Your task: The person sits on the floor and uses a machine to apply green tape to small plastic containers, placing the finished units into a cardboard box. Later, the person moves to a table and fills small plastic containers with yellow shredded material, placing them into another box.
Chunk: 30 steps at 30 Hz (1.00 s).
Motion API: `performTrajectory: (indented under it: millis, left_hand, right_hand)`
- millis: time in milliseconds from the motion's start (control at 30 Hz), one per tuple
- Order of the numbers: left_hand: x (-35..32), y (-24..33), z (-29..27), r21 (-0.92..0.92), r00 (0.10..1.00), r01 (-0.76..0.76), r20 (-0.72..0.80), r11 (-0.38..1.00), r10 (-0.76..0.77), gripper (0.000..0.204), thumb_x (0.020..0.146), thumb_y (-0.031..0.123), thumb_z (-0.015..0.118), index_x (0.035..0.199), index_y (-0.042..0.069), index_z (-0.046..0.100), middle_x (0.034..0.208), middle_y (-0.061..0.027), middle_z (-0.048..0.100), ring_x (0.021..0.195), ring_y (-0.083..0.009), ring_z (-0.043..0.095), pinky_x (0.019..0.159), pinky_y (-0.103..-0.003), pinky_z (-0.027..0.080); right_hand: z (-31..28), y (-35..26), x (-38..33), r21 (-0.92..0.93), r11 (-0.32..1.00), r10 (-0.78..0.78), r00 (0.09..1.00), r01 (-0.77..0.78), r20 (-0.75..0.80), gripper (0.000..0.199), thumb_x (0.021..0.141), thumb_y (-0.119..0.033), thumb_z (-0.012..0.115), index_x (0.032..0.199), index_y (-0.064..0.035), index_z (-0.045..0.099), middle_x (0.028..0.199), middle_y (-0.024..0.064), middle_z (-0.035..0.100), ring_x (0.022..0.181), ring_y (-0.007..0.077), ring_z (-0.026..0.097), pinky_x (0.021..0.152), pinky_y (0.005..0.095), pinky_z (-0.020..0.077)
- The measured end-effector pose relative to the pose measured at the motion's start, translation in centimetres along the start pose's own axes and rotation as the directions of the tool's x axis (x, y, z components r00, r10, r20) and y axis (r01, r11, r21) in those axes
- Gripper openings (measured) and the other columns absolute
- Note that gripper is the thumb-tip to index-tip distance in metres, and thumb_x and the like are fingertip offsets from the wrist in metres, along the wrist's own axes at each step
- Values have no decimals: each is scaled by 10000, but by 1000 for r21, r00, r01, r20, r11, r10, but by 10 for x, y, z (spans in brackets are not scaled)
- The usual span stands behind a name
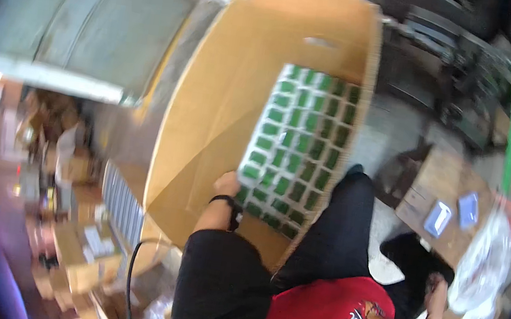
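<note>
Left hand [226, 185] grips the lower-left corner of a flat white sheet of green rectangular packs [295, 149], gridded, glossy. The sheet sits inside a large open corrugated cardboard box [224, 104], against its right wall, long axis running from the lower near corner toward the far top edge. Right hand state: cannot tell, out of view.

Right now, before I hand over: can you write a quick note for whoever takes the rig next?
Left hand: on the lower-left corner of the sheet of green packets; grip unclear.
Right hand: low beside the clear plastic bag; blurred, grip unclear.
The sheet lies inside the big open cardboard box, against its right wall.
Done: sheet is in the box.
Left: settling it and letting go, probably.
</note>
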<state>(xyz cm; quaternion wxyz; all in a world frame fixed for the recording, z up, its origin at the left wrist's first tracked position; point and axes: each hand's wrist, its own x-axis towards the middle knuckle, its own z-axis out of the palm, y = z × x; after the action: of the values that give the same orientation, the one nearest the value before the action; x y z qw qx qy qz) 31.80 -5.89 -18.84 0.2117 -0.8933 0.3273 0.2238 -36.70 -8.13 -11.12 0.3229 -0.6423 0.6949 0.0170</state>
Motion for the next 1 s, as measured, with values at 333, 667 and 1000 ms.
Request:
performTrajectory:
  millis: [333,667,1000]
  left_hand:
    - [-69,67,-161,-289,892,-452,-138,844,431,306,875,208,557,1067,-30,573,999,-198,626,904,-292,619,762,-372,501]
    - [-151,109,-266,-512,792,-590,-518,624,324,270,875,161,574,966,-93,584,870,-197,645,752,-269,647,654,-356,541]
    - [-353,213,-238,-368,579,-797,-689,478,435,263,879,168,574,873,-92,616,752,-141,647,668,-196,634,605,-305,533]
  right_hand:
    - [-25,91,-38,110,982,187,801,-151,-569,160,769,-117,578,891,-41,650,832,169,639,777,347,617,710,413,494]
    - [-32,227,-66,810,577,697,452,107,-556,223,753,56,499,943,69,615,770,132,630,697,183,626,603,303,519]
    - [-23,265,133,598,752,540,780,-277,-317,260,762,-150,523,943,-21,658,907,217,649,834,347,635,773,420,494]
